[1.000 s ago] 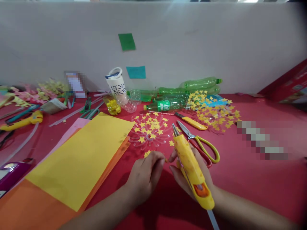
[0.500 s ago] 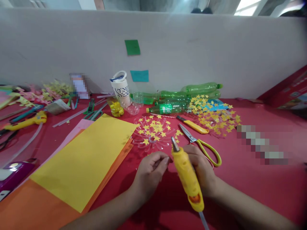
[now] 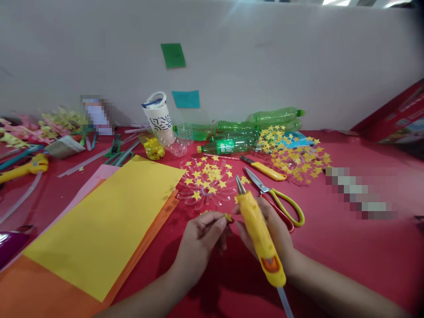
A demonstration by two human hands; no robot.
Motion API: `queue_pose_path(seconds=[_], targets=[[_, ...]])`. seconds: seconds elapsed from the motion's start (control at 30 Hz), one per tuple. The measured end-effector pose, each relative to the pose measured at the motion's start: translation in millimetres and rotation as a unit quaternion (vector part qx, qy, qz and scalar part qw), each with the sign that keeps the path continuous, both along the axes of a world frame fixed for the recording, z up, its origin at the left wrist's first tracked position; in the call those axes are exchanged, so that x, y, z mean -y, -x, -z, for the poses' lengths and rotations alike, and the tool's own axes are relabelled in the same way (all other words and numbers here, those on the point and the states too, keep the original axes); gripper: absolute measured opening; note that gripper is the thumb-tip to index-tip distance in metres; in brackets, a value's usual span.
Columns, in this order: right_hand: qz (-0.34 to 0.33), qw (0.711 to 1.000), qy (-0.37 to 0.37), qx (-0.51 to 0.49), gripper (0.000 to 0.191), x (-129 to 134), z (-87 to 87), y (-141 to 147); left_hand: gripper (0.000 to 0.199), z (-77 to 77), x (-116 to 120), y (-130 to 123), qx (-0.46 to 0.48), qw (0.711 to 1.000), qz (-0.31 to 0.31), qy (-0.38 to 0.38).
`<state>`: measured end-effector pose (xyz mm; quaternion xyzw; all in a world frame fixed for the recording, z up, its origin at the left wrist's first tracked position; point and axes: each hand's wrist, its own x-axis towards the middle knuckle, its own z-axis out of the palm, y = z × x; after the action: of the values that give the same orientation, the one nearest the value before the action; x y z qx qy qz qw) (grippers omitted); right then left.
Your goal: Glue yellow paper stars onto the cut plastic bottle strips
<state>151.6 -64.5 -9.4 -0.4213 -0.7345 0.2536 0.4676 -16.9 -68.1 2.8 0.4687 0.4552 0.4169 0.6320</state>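
Observation:
Pinched between the thumb and fingertips of my left hand [image 3: 200, 245] is a small yellow paper star [image 3: 228, 217]. My right hand [image 3: 273, 234] grips a yellow hot glue gun [image 3: 260, 238], its metal nozzle tilted up and away from me and a clear glue stick [image 3: 285, 301] poking out of its back end. Just beyond both hands lies a clear plastic flower shape cut from a bottle [image 3: 220, 201], with yellow stars across its middle. Scissors [image 3: 280, 201] with yellow and red handles rest beside my right hand.
A yellow cutter knife [image 3: 268, 171] lies behind the scissors. Green bottles [image 3: 240, 145] and a second star-covered piece [image 3: 300, 161] stand at the back. Yellow paper sheets [image 3: 109, 225] cover the left, near another glue gun [image 3: 26, 168] and a white tumbler [image 3: 158, 117].
My hands have moved apart slightly, and the yellow star now shows at my left fingertips. The glue gun stays in my right hand. The whole view has tipped downward a little.

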Motion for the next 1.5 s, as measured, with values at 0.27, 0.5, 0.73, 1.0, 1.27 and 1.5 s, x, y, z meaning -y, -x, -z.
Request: queue_pose_path(seconds=[0.27,0.5,0.73,1.0,1.27,1.5], targets=[[0.023,0.999,0.046,0.009,0.028,2,3.7,-3,0.023,-1.8,5,0,-0.11,0.991,0.023,-0.068],[0.036,0.998,0.046,-0.001,0.022,3,-7.6,3,0.02,-2.1,4,-1,-0.105,0.99,0.025,-0.085],[-0.015,0.998,0.064,0.002,0.016,0,-23.7,-13,0.018,-17.9,-4,20,-0.158,0.961,-0.091,-0.206],[-0.073,0.993,-0.036,0.081,0.015,7,-32.1,-8,0.017,-21.4,-10,30,-0.241,0.929,-0.131,-0.247],[-0.088,0.983,-0.108,0.119,0.007,4,-42.5,0,0.012,-19.6,-10,32,-0.272,0.904,-0.126,-0.303],[-0.082,0.981,-0.126,0.121,0.01,4,-34.5,0,0.01,-20.7,-10,33,-0.287,0.891,-0.135,-0.325]])
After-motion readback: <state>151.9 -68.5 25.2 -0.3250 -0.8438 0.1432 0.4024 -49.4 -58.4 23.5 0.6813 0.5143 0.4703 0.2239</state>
